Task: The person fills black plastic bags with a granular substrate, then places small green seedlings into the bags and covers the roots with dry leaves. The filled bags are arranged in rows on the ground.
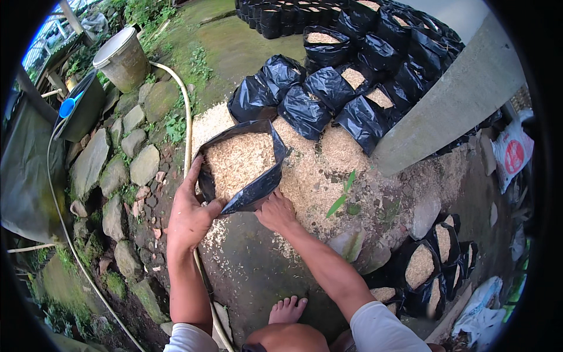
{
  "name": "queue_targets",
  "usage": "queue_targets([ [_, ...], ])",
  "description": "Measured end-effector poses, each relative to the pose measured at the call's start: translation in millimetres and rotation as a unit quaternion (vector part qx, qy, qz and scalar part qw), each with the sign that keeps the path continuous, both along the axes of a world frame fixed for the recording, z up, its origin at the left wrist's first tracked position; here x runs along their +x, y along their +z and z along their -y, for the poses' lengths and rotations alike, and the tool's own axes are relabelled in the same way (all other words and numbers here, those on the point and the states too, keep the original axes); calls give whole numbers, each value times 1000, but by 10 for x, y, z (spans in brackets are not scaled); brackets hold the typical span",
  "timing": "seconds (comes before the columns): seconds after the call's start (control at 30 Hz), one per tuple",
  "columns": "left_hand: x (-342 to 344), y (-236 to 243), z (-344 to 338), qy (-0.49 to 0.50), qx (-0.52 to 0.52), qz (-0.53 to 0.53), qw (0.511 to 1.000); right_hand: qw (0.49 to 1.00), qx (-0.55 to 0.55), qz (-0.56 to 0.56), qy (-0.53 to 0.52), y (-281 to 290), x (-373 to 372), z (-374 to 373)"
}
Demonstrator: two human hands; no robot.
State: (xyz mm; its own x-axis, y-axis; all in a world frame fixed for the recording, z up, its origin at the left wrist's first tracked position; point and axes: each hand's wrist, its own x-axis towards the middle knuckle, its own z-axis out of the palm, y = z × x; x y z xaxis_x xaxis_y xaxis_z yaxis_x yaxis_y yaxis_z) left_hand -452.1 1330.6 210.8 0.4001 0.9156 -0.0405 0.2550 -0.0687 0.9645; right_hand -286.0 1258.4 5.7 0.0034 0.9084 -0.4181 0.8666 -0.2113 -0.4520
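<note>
Writing first: at the right edge we note a white sack [509, 157] carrying a round red mark with pale print inside, and at lower right a crumpled white wrapper [480, 311] with blue print, its lettering too distorted for us to read. The held bag [258, 192] is black, glossy film, creased along its front wall; its mouth gapes in a rough four-cornered shape, tilted toward us, and pale tan husks [240, 161] fill it to a little below the rim. Position: raised in front of the body, above the ground [249, 264], just near side of the black rear bags [305, 111]. Left grip [189, 220]: closed on the bag at its left corner, fingers along the outer wall, thumb at the near rim. Right grip [277, 211]: fingers curled in against the lower right of the bag, touching it; fingertips partly hidden, so we cannot tell whether they pinch the film or only support it. Surroundings: spilled husks [305, 176] beyond the right grip, a pale hose [188, 111] running left of the bag.
</note>
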Motion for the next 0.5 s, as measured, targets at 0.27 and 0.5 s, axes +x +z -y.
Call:
queue_targets([
  [0.27,-177,-133,491,25,-39,57,997,928,263,107,-240,-452,-483,971],
  [0.5,-122,-1042,633,-24,-29,-162,986,938,255,123,-200,-247,839,-274],
])
